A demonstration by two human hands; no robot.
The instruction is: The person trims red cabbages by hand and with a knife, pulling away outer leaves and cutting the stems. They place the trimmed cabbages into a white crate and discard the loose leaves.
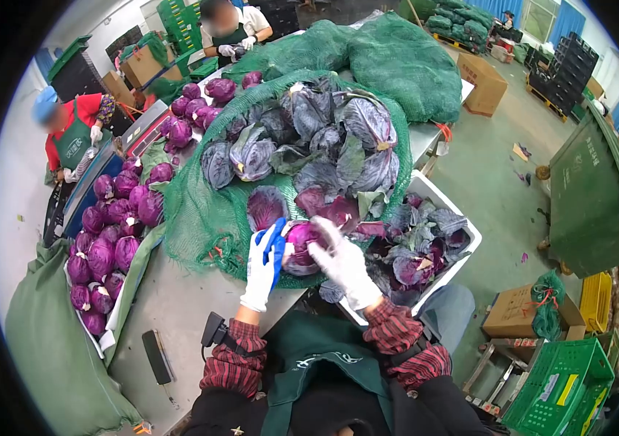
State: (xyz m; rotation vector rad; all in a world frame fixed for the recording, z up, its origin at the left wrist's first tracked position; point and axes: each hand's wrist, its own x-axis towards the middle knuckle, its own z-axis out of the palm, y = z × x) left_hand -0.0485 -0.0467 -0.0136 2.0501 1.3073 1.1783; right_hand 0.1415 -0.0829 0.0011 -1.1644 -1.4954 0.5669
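Observation:
A red cabbage (299, 247) with a shiny purple head is in front of me at the near edge of the green mesh bag (200, 218). My left hand (264, 263), in a white glove with blue on it, grips the cabbage's left side. At its right side is my right hand (346, 265), white-gloved and slightly blurred, thumb and fingers apart against the head. Loose purple leaves (267, 207) lie just beyond both hands. Behind them, dull, leafy cabbages (316, 116) are heaped on the opened mesh.
A white crate (475, 236) of outer leaves stands at my right. Peeled cabbages (109, 240) fill a lined container on the left. A knife-like dark tool (157, 356) lies on the metal table (200, 305). Two people work across the table. A green wheeled bin (596, 189) stands right.

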